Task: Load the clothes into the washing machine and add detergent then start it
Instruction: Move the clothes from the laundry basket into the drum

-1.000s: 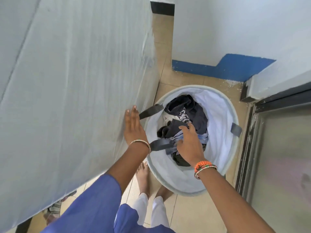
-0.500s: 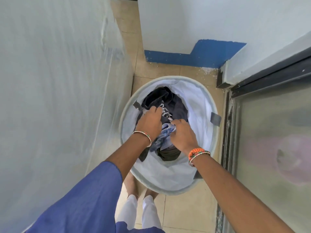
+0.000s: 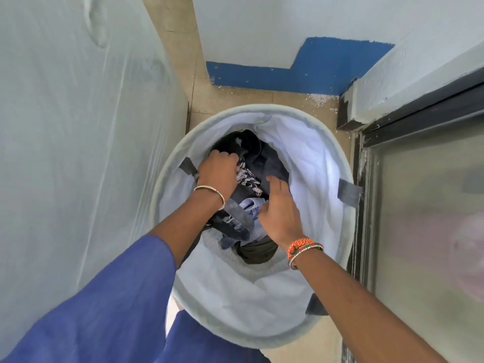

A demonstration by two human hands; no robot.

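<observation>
A round white laundry basket (image 3: 309, 163) stands on the floor below me, holding a heap of dark and light blue clothes (image 3: 262, 163). My left hand (image 3: 217, 171) is inside the basket at the left, fingers curled into the dark clothes near a black-and-white patterned piece (image 3: 247, 179). My right hand (image 3: 281, 210) lies over the light blue garment (image 3: 248, 205), fingers spread, pressing on the heap. Whether it grips cloth I cannot tell. No washing machine door or detergent is visible.
A large appliance wrapped in white plastic film (image 3: 78, 153) fills the left side, close to the basket. A dark-framed glass door (image 3: 424, 218) runs along the right. White wall with a blue base (image 3: 301, 74) lies ahead across tan floor tiles (image 3: 183, 61).
My left hand left the plastic-wrapped surface and went into the basket, then reached farther back into the dark clothes. My right hand loosened and spread over the blue garment. The view moved closer.
</observation>
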